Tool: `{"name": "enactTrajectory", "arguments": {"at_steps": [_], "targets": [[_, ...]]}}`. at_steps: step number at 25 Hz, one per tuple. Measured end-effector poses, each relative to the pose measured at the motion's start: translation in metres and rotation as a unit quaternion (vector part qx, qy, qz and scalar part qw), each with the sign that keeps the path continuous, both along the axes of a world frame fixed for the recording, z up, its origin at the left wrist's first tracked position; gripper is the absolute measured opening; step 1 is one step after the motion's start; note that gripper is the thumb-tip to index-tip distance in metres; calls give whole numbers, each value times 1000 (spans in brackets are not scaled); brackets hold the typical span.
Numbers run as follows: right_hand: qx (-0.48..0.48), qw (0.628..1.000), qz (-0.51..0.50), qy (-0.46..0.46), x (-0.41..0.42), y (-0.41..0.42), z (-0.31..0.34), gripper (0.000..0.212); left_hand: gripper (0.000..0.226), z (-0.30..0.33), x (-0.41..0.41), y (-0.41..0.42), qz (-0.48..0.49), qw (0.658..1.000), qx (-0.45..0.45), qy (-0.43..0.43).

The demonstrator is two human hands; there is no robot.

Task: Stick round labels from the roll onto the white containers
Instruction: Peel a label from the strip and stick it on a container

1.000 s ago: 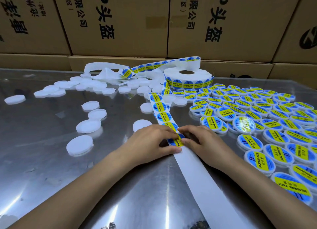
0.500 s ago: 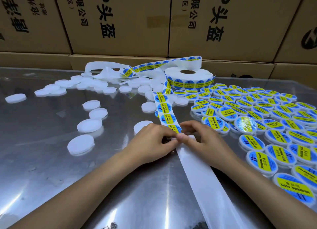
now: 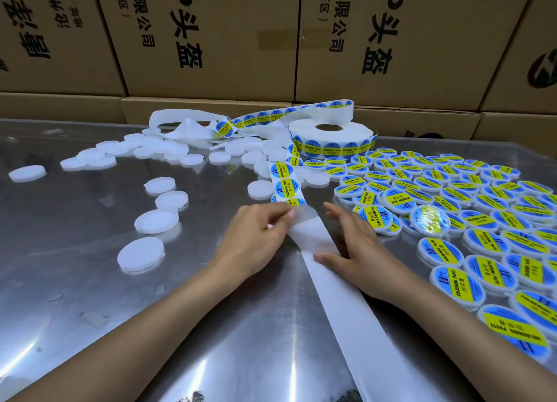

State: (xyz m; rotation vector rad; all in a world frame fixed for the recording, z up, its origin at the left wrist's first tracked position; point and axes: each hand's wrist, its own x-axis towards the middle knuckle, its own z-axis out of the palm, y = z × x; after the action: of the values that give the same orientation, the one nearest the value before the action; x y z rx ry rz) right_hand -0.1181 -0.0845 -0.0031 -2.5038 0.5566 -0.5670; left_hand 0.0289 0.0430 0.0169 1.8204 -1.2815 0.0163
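The label strip (image 3: 286,180) runs from the roll (image 3: 330,138) at the back of the table (image 3: 90,296) toward the person, its blue and yellow round labels ending just at the fingertips of the left hand (image 3: 256,242). That hand's grip is closed in a pinch on the edge of the bare backing paper (image 3: 340,305), lifting it a little off the table right below the last label. The right hand (image 3: 352,248) lies just beside, on the other side of the strip; its fingers are straight and relaxed, gripping nothing, with the thumb resting on the backing paper lower down. The backing paper runs on between the two forearms toward the near edge.

Plain white containers (image 3: 156,220) lie scattered to the left of the hands and back toward the roll, well apart from the grip. Labelled containers (image 3: 482,242) crowd the right side of the table, the nearest just beside the right hand. Cardboard boxes (image 3: 211,40) with printed characters are stacked behind the table.
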Motion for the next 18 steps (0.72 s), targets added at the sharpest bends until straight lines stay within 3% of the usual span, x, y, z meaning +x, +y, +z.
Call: {"name": "enactTrajectory", "arguments": {"at_steps": [2, 4, 6, 10, 12, 14, 15, 18], "targets": [[6, 1000, -2, -2, -1, 0, 1, 83, 21, 6, 5, 1, 30, 994, -92, 47], [11, 1000, -5, -12, -1, 1, 1, 83, 29, 11, 6, 1, 19, 988, -124, 94], [9, 1000, -12, -20, -2, 2, 3, 85, 34, 10, 2, 2, -35, 991, -85, 101], [2, 999, -21, -47, -2, 5, 7, 82, 41, -1, -7, 2, -136, 989, 50, 23], [36, 995, -27, -84, -1, 8, 9, 58, 48, -4, -7, 0, -139, 985, 98, 32], [137, 982, -32, -127, 1, 10, 14, 16, 55, -4, -5, 0, -129, 983, 116, 55], [192, 971, -36, -135, 2, 10, 16, 13, 57, -4, -4, 1, -126, 983, 117, 61], [263, 958, -15, -110, 1, 13, 25, 29, 57, -4, -3, 2, -155, 981, 98, 69]]}}
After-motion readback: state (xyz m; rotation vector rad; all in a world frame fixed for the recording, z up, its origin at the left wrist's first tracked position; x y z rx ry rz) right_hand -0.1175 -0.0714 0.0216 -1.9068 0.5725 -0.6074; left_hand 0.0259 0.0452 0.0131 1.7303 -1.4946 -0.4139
